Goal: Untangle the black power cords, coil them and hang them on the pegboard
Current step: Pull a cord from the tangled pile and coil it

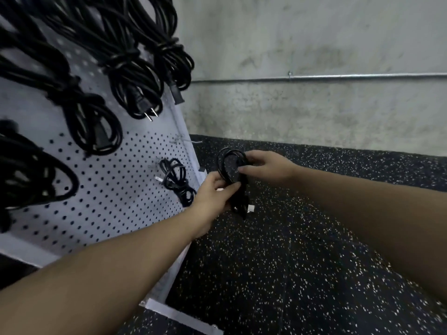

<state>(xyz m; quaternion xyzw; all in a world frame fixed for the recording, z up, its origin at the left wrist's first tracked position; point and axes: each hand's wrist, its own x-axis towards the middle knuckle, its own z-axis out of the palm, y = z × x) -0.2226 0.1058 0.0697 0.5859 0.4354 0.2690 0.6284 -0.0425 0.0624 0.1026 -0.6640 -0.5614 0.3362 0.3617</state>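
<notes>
A small coiled black cord [232,176] is held between both hands, just right of the white pegboard [116,189]. My left hand [212,192] grips the coil's lower part, where the bundled end hangs down. My right hand [266,168] pinches the upper loop from the right. Several larger coiled black power cords [135,76] hang on the pegboard's upper part. One thin small coil [176,180] hangs near the board's lower right edge, close to my left hand.
The pegboard's white frame [174,313] stands on a black speckled rubber floor [290,262]. A grey concrete wall [314,56] with a horizontal metal conduit [338,76] runs behind. An empty metal peg [186,140] sticks out near the board's right edge.
</notes>
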